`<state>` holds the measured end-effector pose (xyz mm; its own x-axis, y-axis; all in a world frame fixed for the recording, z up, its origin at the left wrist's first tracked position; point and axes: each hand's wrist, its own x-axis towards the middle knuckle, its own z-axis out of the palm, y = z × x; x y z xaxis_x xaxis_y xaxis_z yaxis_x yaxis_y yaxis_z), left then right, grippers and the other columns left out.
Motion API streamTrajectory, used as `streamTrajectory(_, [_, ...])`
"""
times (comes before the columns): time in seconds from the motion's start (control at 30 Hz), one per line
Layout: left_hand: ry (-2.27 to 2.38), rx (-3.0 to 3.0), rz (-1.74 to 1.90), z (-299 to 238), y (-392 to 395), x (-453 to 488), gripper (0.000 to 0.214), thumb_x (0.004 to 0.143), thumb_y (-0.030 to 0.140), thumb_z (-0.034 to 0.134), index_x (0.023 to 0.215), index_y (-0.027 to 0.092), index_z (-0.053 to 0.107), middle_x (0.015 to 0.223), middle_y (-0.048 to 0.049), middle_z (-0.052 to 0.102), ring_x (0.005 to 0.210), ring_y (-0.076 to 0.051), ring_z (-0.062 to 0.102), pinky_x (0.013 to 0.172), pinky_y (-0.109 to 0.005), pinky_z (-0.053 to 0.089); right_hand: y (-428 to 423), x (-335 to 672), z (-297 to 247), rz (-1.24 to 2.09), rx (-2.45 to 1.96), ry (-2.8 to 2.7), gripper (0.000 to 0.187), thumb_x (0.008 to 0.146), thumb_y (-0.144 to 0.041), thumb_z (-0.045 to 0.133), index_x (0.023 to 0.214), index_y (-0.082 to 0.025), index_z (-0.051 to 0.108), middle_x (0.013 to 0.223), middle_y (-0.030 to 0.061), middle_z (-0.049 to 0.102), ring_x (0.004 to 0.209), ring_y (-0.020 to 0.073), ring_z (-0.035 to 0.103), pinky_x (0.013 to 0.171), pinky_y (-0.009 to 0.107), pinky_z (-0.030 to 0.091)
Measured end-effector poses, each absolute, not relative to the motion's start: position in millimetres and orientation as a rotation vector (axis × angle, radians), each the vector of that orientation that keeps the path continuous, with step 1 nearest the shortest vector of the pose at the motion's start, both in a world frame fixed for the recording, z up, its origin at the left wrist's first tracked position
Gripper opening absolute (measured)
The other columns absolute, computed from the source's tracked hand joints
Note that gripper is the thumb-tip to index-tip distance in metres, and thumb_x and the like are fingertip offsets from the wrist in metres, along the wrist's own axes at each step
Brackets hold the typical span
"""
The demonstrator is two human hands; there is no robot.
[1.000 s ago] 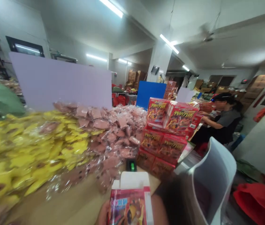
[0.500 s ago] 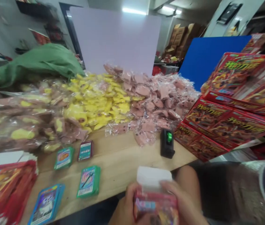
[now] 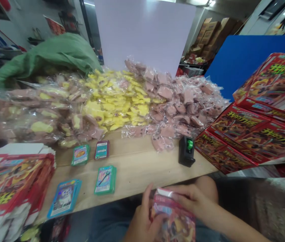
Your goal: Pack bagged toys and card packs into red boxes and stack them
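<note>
A small red printed box (image 3: 174, 218) is held low in front of me, below the near edge of the wooden table (image 3: 137, 169). My left hand (image 3: 142, 223) grips its left side, thumb up along the edge. My right hand (image 3: 191, 200) is closed over the box's top, fingers pressing the white flap down. On the table just beyond lie several small stacks of cards: a blue-backed stack (image 3: 64, 198), a green stack (image 3: 105, 175), and two more stacks (image 3: 80, 155) (image 3: 102, 149) farther back.
Heaps of yellow packets (image 3: 118, 101) and pink packets (image 3: 180, 104) fill the table's far side, with a green sack (image 3: 48, 58) behind. Flat red box blanks (image 3: 8, 183) are stacked at left; filled red boxes (image 3: 253, 134) at right. A black device with a green knob (image 3: 187, 152) stands near them.
My view has swung down from the room to the table. The box's white flap, standing open a second ago, is now folded down under my right hand's fingers.
</note>
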<state>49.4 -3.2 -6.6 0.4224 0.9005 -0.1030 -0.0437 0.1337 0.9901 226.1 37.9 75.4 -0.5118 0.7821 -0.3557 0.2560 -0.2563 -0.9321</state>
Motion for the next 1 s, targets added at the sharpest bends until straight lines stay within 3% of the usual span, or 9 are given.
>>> streamTrajectory(0.27, [0.862, 1.269, 0.774, -3, -10, 44, 0.076, 0.083, 0.03, 0.052, 0.138, 0.014, 0.001, 0.1, -0.0087, 0.062, 0.084, -0.016, 0.06, 0.08, -0.029, 0.046, 29, 226, 92, 1.837, -1.283, -1.808, 0.037, 0.085, -0.039, 0.046, 0.118, -0.025, 0.056, 0.107, 0.0042, 0.066, 0.095, 0.023, 0.061, 0.083, 0.036, 0.047])
streamTrajectory(0.37, [0.882, 1.26, 0.774, 8, -3, 41, 0.089, 0.072, 0.019, 0.063, 0.139, 0.016, 0.006, 0.119, -0.011, 0.053, 0.095, -0.017, 0.057, 0.083, -0.028, 0.046, 12, 222, 101, 1.723, -1.229, -2.063, 0.045, 0.083, -0.038, 0.049, 0.127, -0.03, 0.045, 0.135, 0.0039, 0.043, 0.122, 0.0239, 0.04, 0.102, 0.039, 0.03])
streamTrajectory(0.43, [0.824, 1.366, 0.656, 29, 15, 33, 0.085, 0.068, 0.013, 0.064, 0.138, 0.021, 0.016, 0.12, -0.0082, 0.052, 0.094, -0.016, 0.057, 0.079, -0.026, 0.048, 6, 226, 95, 1.512, -1.238, -2.064, 0.05, 0.08, -0.041, 0.052, 0.128, -0.029, 0.044, 0.139, 0.0049, 0.037, 0.126, 0.024, 0.034, 0.104, 0.04, 0.026])
streamTrajectory(0.53, [0.79, 1.797, 0.617, 69, 55, 16, 0.053, 0.079, 0.014, 0.052, 0.129, 0.027, 0.04, 0.1, -0.0019, 0.061, 0.085, -0.015, 0.059, 0.076, -0.026, 0.049, 25, 254, 68, 0.995, -1.51, -1.559, 0.046, 0.081, -0.049, 0.044, 0.121, -0.026, 0.048, 0.125, 0.0114, 0.049, 0.112, 0.0248, 0.048, 0.097, 0.044, 0.036])
streamTrajectory(0.6, [0.925, 2.103, 0.849, 85, 84, 10, 0.04, 0.085, 0.017, 0.043, 0.124, 0.026, 0.047, 0.107, -0.0042, 0.058, 0.096, -0.017, 0.055, 0.085, -0.029, 0.045, 56, 282, 48, 0.782, -1.766, -1.117, 0.045, 0.08, -0.049, 0.044, 0.118, -0.025, 0.043, 0.12, 0.0136, 0.049, 0.106, 0.0254, 0.051, 0.092, 0.047, 0.039])
streamTrajectory(0.67, [0.98, 2.325, 0.933, 81, 106, 14, 0.038, 0.088, 0.019, 0.038, 0.125, 0.023, 0.046, 0.116, -0.0073, 0.054, 0.105, -0.018, 0.051, 0.091, -0.032, 0.042, 92, 308, 30, 0.889, -1.902, -0.865, 0.043, 0.077, -0.048, 0.048, 0.112, -0.023, 0.044, 0.112, 0.0147, 0.051, 0.094, 0.0271, 0.057, 0.08, 0.052, 0.045])
streamTrajectory(0.8, [1.012, 2.542, 0.554, 48, 117, 29, 0.043, 0.09, 0.021, 0.037, 0.132, 0.018, 0.035, 0.119, -0.0107, 0.053, 0.107, -0.02, 0.051, 0.091, -0.035, 0.043, 141, 331, 7, 1.191, -1.903, -0.723, 0.027, 0.067, -0.038, 0.062, 0.082, -0.018, 0.052, 0.074, 0.0083, 0.059, 0.06, 0.0234, 0.063, 0.056, 0.047, 0.051])
streamTrajectory(0.9, [1.156, 2.542, 0.329, 39, 116, 29, 0.046, 0.089, 0.019, 0.038, 0.134, 0.019, 0.03, 0.121, -0.011, 0.053, 0.107, -0.021, 0.052, 0.089, -0.035, 0.044, 147, 332, 3, 1.268, -1.835, -0.683, 0.023, 0.062, -0.034, 0.067, 0.071, -0.019, 0.052, 0.059, 0.0026, 0.058, 0.057, 0.0224, 0.062, 0.054, 0.046, 0.051])
streamTrajectory(1.0, [1.191, 2.527, 0.239, 48, 124, 27, 0.038, 0.089, 0.021, 0.037, 0.127, 0.016, 0.039, 0.115, -0.0109, 0.057, 0.1, -0.022, 0.056, 0.085, -0.033, 0.046, 132, 326, -3, 1.193, -1.74, -0.688, 0.023, 0.062, -0.04, 0.064, 0.07, -0.022, 0.053, 0.065, 0.0023, 0.06, 0.068, 0.0223, 0.062, 0.064, 0.043, 0.052])
